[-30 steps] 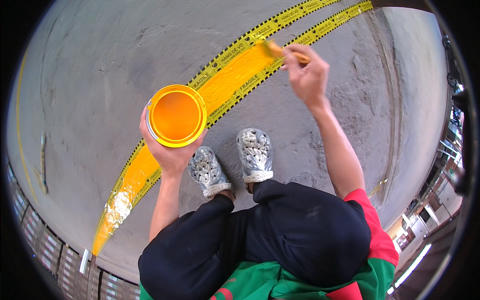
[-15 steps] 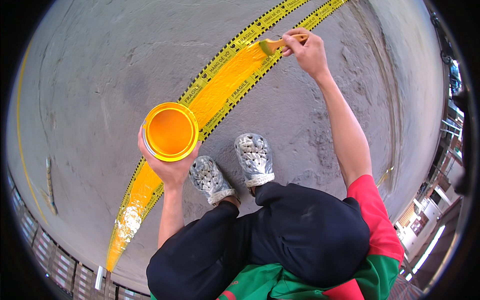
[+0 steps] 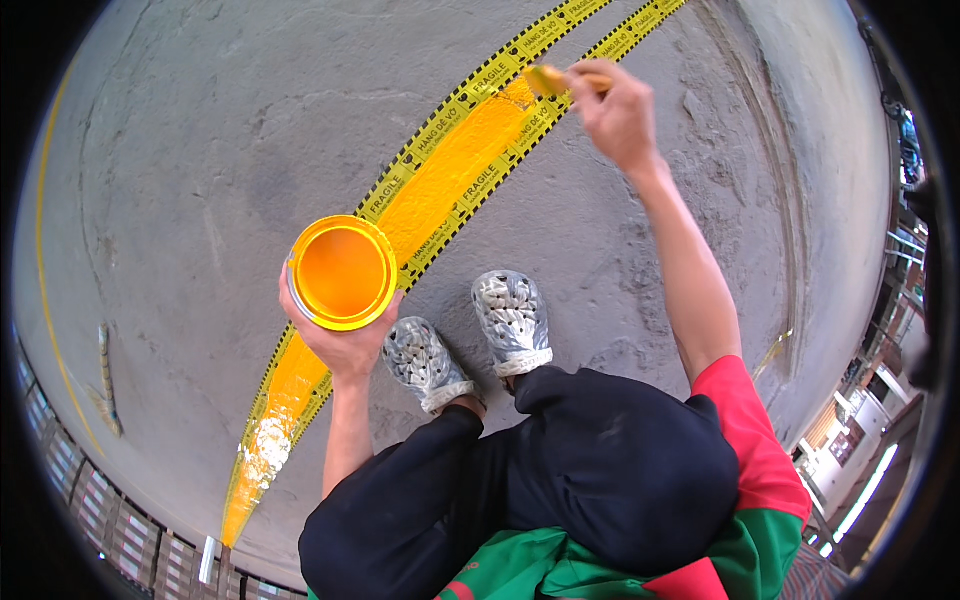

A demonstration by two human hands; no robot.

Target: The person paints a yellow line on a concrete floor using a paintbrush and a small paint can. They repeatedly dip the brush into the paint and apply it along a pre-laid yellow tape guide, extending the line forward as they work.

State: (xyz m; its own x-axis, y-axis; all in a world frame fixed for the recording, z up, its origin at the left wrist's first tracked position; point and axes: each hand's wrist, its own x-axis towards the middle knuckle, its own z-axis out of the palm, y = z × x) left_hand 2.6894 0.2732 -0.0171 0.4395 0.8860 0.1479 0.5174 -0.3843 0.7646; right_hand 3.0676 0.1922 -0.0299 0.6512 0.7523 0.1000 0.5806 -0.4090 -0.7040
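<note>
My left hand (image 3: 345, 345) is closed around an open can of orange-yellow paint (image 3: 342, 272), held upright above the floor. In my right hand (image 3: 620, 112) is a paintbrush (image 3: 550, 81) with an orange handle, its bristles over the front end of the painted stripe. That wet yellow stripe (image 3: 455, 175) runs between two strips of yellow-and-black printed tape (image 3: 425, 140) stuck to the concrete. The can hides the middle of the stripe. Farther down at the left, the stripe has a shiny patch that reflects light. Motion slightly blurs the brush and the right hand.
Grey, rough concrete floor (image 3: 250, 130) surrounds the stripe. My feet, in grey-and-white clogs (image 3: 512, 315), stand just right of it. A short stick-like piece (image 3: 107, 380) lies at the far left, near a thin yellow line (image 3: 45, 290). Stacked pallets (image 3: 130, 540) line the lower left edge.
The brush has shifted slightly up at the stripe's far end, and its bristles have swung upward. The can stays in my left hand, a little lower in the view.
</note>
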